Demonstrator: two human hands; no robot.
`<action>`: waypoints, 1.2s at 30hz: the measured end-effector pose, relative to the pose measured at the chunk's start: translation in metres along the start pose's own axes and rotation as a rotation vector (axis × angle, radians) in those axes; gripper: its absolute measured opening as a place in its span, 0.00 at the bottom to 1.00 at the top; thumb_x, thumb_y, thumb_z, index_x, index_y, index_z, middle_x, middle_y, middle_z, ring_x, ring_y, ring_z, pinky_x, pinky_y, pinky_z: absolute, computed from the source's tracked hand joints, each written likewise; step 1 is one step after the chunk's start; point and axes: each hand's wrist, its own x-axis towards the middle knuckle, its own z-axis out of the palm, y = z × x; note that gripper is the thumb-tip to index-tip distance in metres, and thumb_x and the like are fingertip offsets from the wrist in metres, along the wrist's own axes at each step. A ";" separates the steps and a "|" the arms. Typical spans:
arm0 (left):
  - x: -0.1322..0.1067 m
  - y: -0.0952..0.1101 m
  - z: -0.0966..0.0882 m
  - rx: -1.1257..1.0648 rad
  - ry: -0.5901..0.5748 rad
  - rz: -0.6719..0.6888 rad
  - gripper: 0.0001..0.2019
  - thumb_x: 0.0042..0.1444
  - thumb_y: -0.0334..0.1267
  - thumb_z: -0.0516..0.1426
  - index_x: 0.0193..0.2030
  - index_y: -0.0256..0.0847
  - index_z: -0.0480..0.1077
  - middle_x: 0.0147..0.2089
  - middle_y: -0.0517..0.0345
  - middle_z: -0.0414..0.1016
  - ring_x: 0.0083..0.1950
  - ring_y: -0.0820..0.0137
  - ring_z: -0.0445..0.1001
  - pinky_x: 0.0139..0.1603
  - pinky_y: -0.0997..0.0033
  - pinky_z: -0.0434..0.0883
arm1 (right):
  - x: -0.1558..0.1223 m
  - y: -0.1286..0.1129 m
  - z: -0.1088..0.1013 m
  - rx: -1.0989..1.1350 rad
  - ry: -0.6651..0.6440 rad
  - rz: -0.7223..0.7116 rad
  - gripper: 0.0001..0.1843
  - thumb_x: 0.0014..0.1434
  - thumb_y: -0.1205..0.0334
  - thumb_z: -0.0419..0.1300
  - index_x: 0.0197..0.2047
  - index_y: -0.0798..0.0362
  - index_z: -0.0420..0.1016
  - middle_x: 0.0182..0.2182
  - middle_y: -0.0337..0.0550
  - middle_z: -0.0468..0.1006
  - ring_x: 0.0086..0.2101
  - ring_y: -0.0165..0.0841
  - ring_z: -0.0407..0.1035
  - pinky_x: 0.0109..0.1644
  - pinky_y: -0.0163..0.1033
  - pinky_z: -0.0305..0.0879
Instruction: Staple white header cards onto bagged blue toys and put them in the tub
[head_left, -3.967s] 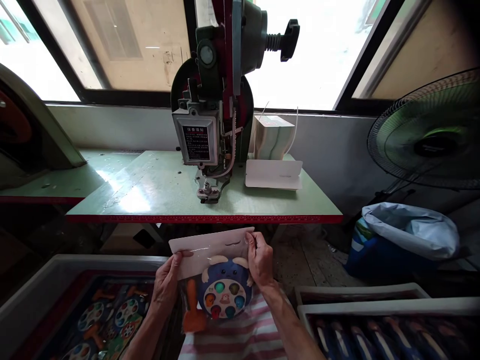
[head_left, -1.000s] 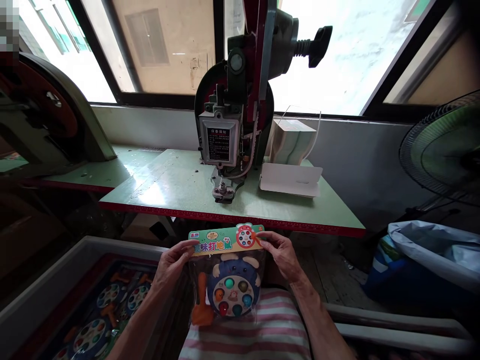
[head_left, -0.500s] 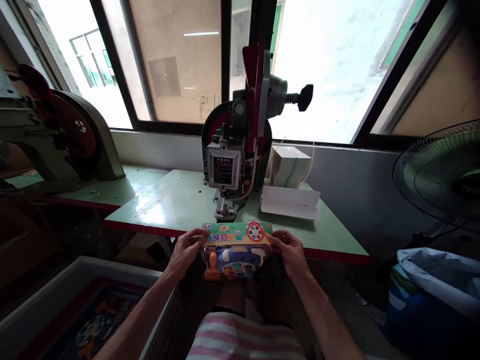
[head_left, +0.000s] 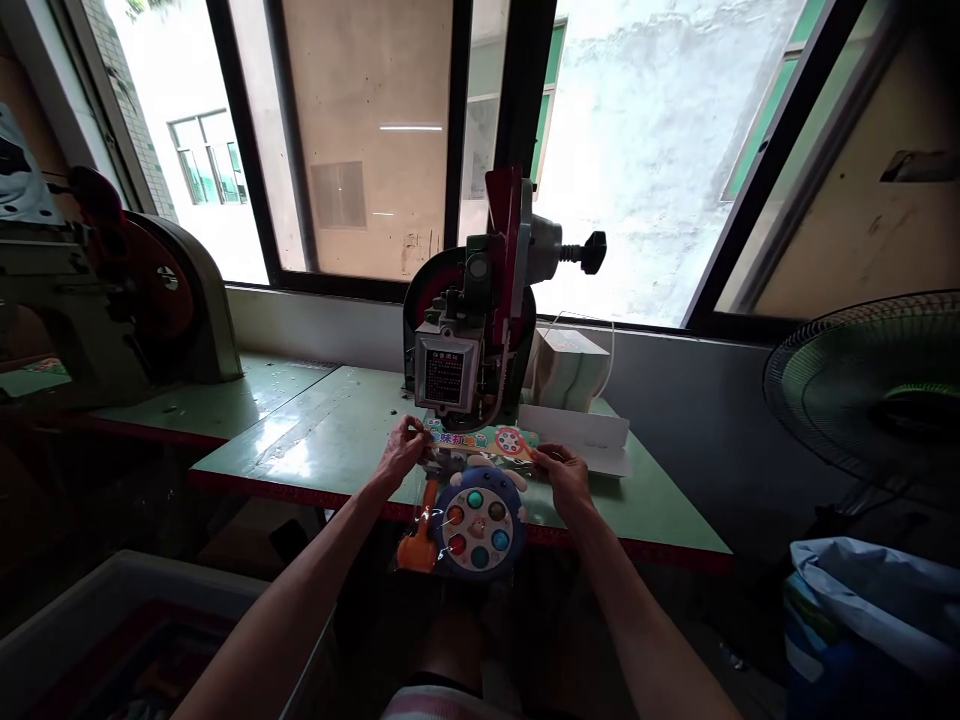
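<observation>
A clear bag with a blue round toy and an orange mallet (head_left: 469, 520) lies over the front edge of the green table (head_left: 330, 445). Its colourful printed header card (head_left: 484, 439) sits under the head of the green and red press machine (head_left: 472, 335). My left hand (head_left: 403, 452) pinches the card's left end. My right hand (head_left: 562, 475) is closed on the card's right end. Both arms reach forward from below.
A stack of white cards (head_left: 571, 368) and a folded white card (head_left: 581, 438) lie right of the machine. A second machine (head_left: 112, 300) stands at the left, a fan (head_left: 870, 395) at the right. A grey bin (head_left: 112, 630) sits lower left, a blue bag (head_left: 874, 620) lower right.
The header card went from white side to printed side over the toy bag. Both hands carried the bag from my lap up and forward onto the table, under the machine head.
</observation>
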 end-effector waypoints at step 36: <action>-0.022 0.014 -0.066 -0.119 0.174 -0.081 0.23 0.44 0.47 0.71 0.38 0.43 0.64 0.22 0.62 0.77 0.20 0.71 0.73 0.25 0.73 0.69 | 0.000 0.023 0.068 0.016 -0.136 0.010 0.22 0.36 0.52 0.78 0.32 0.52 0.77 0.30 0.41 0.80 0.31 0.35 0.74 0.37 0.40 0.72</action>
